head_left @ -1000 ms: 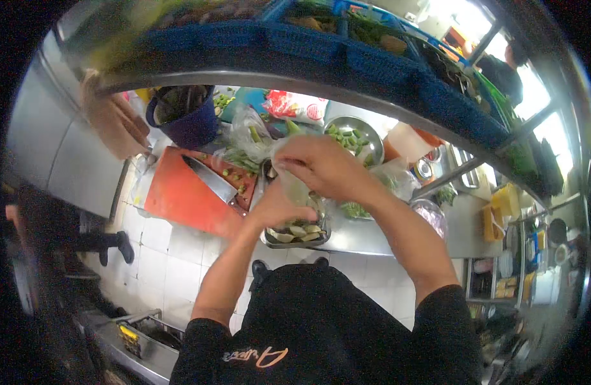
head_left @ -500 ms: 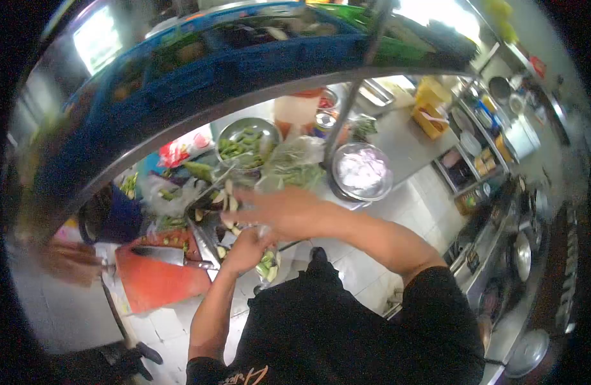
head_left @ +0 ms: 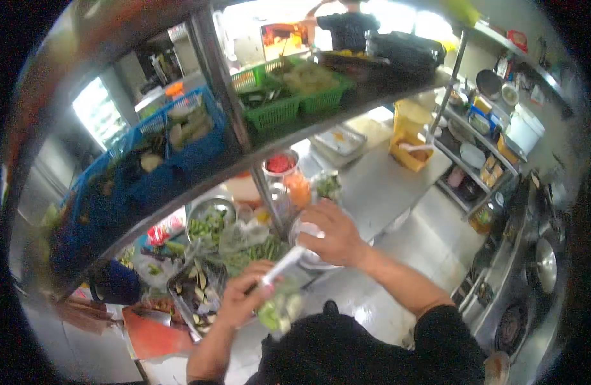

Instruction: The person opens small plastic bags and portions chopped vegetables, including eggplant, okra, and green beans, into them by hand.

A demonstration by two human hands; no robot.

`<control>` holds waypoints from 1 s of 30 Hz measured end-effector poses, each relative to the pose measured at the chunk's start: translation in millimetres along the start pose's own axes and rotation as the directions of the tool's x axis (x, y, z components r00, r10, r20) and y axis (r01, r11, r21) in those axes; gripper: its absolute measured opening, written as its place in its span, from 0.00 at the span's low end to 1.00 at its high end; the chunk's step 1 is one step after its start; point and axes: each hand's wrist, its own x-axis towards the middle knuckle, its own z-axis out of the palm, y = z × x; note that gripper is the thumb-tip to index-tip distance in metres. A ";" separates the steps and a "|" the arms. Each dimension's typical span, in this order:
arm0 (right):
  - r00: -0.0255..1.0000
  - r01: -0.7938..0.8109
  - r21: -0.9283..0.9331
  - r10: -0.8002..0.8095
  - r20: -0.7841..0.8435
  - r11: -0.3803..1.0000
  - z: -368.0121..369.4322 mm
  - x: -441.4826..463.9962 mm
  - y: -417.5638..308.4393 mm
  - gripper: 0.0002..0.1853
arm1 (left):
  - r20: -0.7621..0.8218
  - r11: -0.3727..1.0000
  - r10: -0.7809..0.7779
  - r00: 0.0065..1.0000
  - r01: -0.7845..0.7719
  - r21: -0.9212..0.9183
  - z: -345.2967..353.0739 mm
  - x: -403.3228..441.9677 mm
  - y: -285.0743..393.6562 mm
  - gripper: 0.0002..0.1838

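Note:
A clear plastic bag (head_left: 281, 309) with pale green vegetable pieces hangs from my left hand (head_left: 243, 295), its fingers closed round the neck. A whitish twisted strip of the bag runs up to the right, towards my right hand (head_left: 334, 236). My right hand is closed over a metal bowl (head_left: 318, 260) at the counter edge; what its fingers hold is blurred. To the left of my left hand, cut eggplant pieces (head_left: 202, 282) lie in a metal tray (head_left: 186, 308).
An orange-red cutting board (head_left: 148, 333) lies at the left beside a dark blue bucket (head_left: 116, 282). Overhead runs a shelf with blue (head_left: 180, 135) and green baskets (head_left: 276, 110). A person (head_left: 348, 29) stands beyond it. A yellow container (head_left: 411, 138) is at the right.
The view has swung to the right. The bag has come up from the tray and out in front of me, held by my left hand. My right hand has moved over the metal bowl.

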 end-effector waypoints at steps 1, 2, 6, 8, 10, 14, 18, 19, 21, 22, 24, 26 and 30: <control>0.987 -0.051 0.069 0.061 -0.146 0.996 10.6 -9.5 12.9 0.13 | -0.082 0.999 -0.032 0.996 0.031 -0.008 24.3 17.4 14.3 0.06; 0.951 -0.099 0.153 0.139 -0.276 0.983 23.8 -23.7 19.2 0.13 | -0.163 0.997 -0.075 0.984 0.071 -0.027 45.5 33.2 23.2 0.05; 0.761 -0.615 0.434 0.640 0.107 0.658 121.5 -73.0 -26.4 0.11 | -0.548 0.935 0.018 0.837 0.180 0.306 71.7 89.9 -41.5 0.02; 0.671 -0.735 0.404 0.671 0.316 0.545 81.4 -67.0 -26.1 0.11 | -0.539 0.750 0.250 0.805 0.190 0.633 65.1 78.5 -76.5 0.01; 0.696 -0.718 0.379 0.595 0.402 0.584 53.0 -82.6 -2.5 0.13 | -0.385 0.775 0.193 0.903 0.101 0.624 58.5 64.7 -96.9 0.06; 0.677 -0.727 0.440 0.442 0.589 0.527 -11.7 -86.7 30.2 0.13 | -0.175 0.792 0.016 0.984 0.094 0.604 85.3 35.5 -68.8 0.12; 0.677 -0.728 0.561 0.282 0.680 0.394 -30.0 -79.3 24.6 0.11 | 0.154 0.890 -0.129 0.980 0.047 0.453 98.1 29.7 -51.8 0.15; 0.680 -0.718 0.574 0.219 0.700 0.393 -35.4 -72.9 21.9 0.12 | 0.181 0.918 -0.149 0.972 0.068 0.392 96.3 28.5 -52.2 0.17; 0.645 -0.670 0.559 0.010 0.764 0.489 -41.4 -58.7 21.4 0.20 | 0.257 0.958 -0.164 0.952 0.093 0.270 88.7 29.0 -52.0 0.21; 0.633 -0.668 0.551 -0.007 0.774 0.501 -38.4 -56.7 21.3 0.19 | 0.292 0.961 -0.170 0.941 0.092 0.262 84.5 29.7 -49.9 0.21; 0.599 -0.673 0.521 -0.026 0.800 0.525 -37.2 -58.9 18.9 0.18 | 0.372 0.969 -0.170 0.913 0.086 0.231 81.2 30.7 -44.5 0.23; 0.630 -0.610 0.531 -0.046 0.775 0.588 -34.1 -59.7 16.7 0.16 | 0.423 0.969 -0.170 0.890 0.074 0.234 74.7 33.0 -42.2 0.25; 0.754 -0.531 0.605 0.006 0.657 0.593 -14.2 -74.9 16.3 0.15 | 0.364 0.964 -0.191 0.912 0.103 0.246 67.5 23.5 -53.3 0.29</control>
